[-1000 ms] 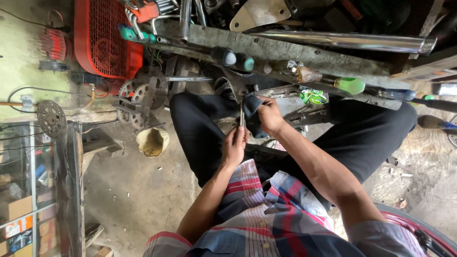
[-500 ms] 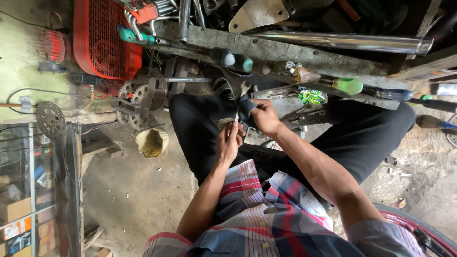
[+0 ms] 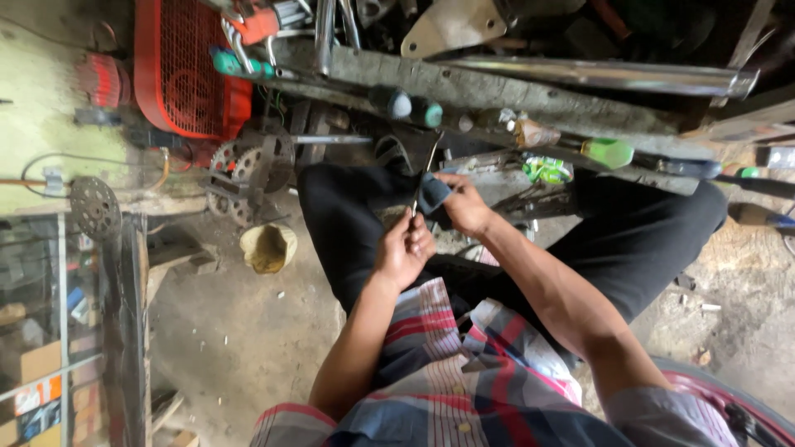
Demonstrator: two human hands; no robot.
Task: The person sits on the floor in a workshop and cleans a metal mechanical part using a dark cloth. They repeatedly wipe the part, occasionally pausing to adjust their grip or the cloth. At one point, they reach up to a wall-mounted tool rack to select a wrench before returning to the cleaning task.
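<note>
Thin, flat metal strip (image 3: 426,170), grey and blade-like, stands between our knees, its lower end pinched in our left hand (image 3: 403,248) and its upper end pointing toward the cluttered bench edge. Compared with a second ago, the strip has tipped from nearly upright to a slant up and to the right, and more of its length shows above the dark blue cloth rag (image 3: 432,194). We judge that the wiping stroke has slid down the strip, leaving the upper part bare. Our left fingers (image 3: 411,225) are curled shut around the strip's lower end, thumb against forefinger. Our right hand (image 3: 464,203) is closed on the rag, folding it around the strip just above the left hand, so the two hands sit close together over our dark trousers (image 3: 348,223). Beyond them lie green-handled screwdrivers (image 3: 609,151) along the bench.
</note>
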